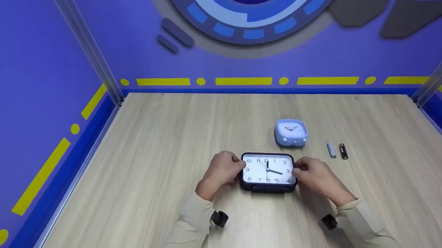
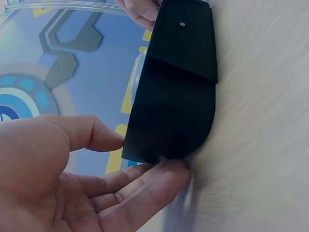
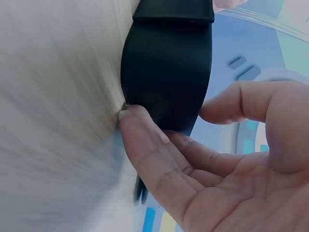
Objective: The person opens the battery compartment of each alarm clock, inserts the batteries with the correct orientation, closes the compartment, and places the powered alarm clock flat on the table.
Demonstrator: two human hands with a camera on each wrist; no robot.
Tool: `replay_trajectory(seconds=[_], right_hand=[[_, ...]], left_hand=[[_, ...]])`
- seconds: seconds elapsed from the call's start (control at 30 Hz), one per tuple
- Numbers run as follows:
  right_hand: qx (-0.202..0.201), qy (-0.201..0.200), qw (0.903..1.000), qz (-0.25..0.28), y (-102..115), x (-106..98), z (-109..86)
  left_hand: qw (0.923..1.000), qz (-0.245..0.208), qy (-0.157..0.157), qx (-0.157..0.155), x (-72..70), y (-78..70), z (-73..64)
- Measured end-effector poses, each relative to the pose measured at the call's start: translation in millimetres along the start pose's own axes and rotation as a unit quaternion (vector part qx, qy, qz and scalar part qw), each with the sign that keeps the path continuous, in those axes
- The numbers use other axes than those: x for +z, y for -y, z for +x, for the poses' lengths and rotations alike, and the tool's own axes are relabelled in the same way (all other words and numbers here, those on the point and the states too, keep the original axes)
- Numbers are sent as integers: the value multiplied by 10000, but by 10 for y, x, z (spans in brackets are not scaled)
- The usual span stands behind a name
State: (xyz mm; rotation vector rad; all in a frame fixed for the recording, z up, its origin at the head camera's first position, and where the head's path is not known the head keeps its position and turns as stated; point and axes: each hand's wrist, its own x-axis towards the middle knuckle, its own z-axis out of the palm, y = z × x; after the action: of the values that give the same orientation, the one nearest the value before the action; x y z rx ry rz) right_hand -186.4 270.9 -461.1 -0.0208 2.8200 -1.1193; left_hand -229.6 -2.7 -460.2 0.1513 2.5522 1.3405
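A black-framed rectangular alarm clock (image 1: 268, 171) lies face up on the table, its white dial toward the head camera. My left hand (image 1: 224, 171) grips its left end, thumb on the front edge and fingers curled at the side and underneath. At the opposite end my right hand (image 1: 314, 175) holds it the same way, thumb at the rim. Both wrist views show the clock's dark casing (image 2: 174, 106) between thumb and fingers, close over the tabletop. Behind it sits a small light-blue alarm clock (image 1: 292, 132), touched by neither hand.
To the right of the blue clock lie two batteries, a pale one (image 1: 331, 150) and a black one (image 1: 343, 151). The wooden table (image 1: 161, 142) ends at a blue printed back wall (image 1: 240, 68), with side panels left and right.
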Motion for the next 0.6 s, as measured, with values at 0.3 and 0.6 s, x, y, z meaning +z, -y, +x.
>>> replay_trajectory(seconds=[0.3,0.6], right_hand=[[178,5,9995,253,2,7,10],[333,24,9985,439,-24,5,27]], left_hand=[[9993,-179,122,-296,-16,-9,-5],[9965,-563,359,-508,-37,-17,-34]])
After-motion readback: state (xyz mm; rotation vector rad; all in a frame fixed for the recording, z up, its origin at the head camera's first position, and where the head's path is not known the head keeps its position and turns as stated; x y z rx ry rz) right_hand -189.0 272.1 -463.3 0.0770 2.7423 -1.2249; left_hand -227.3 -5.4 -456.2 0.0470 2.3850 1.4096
